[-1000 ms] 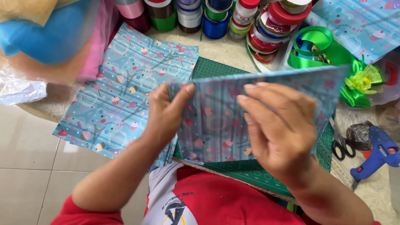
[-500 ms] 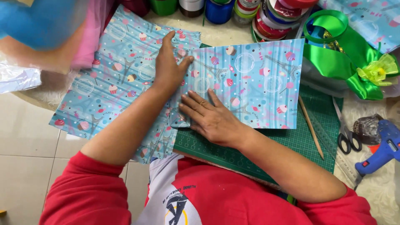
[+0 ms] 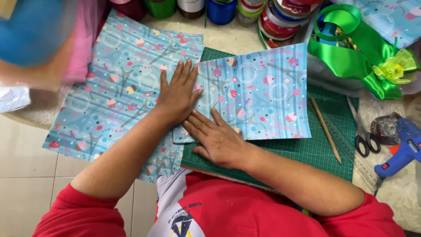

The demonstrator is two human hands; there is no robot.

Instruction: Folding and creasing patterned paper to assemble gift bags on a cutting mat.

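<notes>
A: Item one, folded sheet of blue patterned wrapping paper [image 3: 258, 94]. Where is it lying?

B: It is lying flat on the green cutting mat [image 3: 324, 145], its left edge overlapping a second, larger sheet [image 3: 118, 87] of the same pattern.

A: Hands?

B: The left hand [image 3: 177, 94] is pressing palm-down on the fold's left edge, fingers [image 3: 189, 72] spread apart and flat. The right hand [image 3: 217, 140] is lying just below it, fingers together, extended along the lower left corner. Neither is gripping anything; both are only bearing down.

A: Risks?

B: The crease is looking likely to run crooked if either palm is sliding while pressing, since the paper is glossy and sitting on another loose sheet. The lower sheet is hanging partly over the table [image 3: 232, 37] edge, so it may be dragging.

A: Surroundings?

B: A wooden stick [image 3: 325, 129], scissors [image 3: 362, 134] and a blue glue gun [image 3: 401, 151] are resting right of the mat; a green ribbon bow [image 3: 364, 59] and ribbon spools [image 3: 280, 15] are crowding the far side, near enough to snag a lifted corner.
</notes>
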